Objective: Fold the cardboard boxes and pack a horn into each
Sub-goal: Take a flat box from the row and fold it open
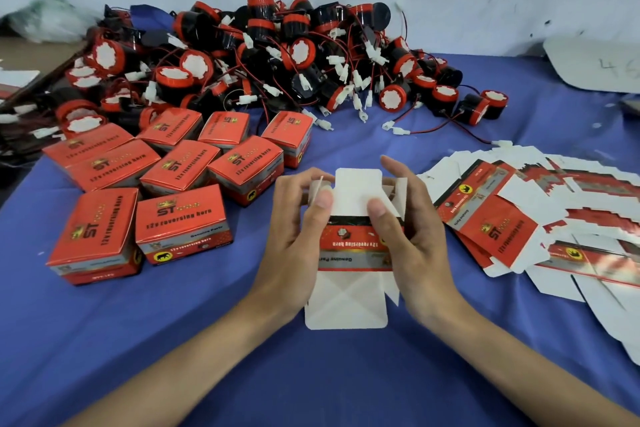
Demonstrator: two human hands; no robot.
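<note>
I am gripping a half-folded box in both hands, left hand and right hand, thumbs pressing its flap, above the table.

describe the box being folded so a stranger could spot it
On the blue tablecloth, in front of the horn pile, closed red boxes lie left and flat box blanks right. Between them the left hand and right hand grip the half-folded box. Only it is held in hands, with white flaps open at both ends.
</note>
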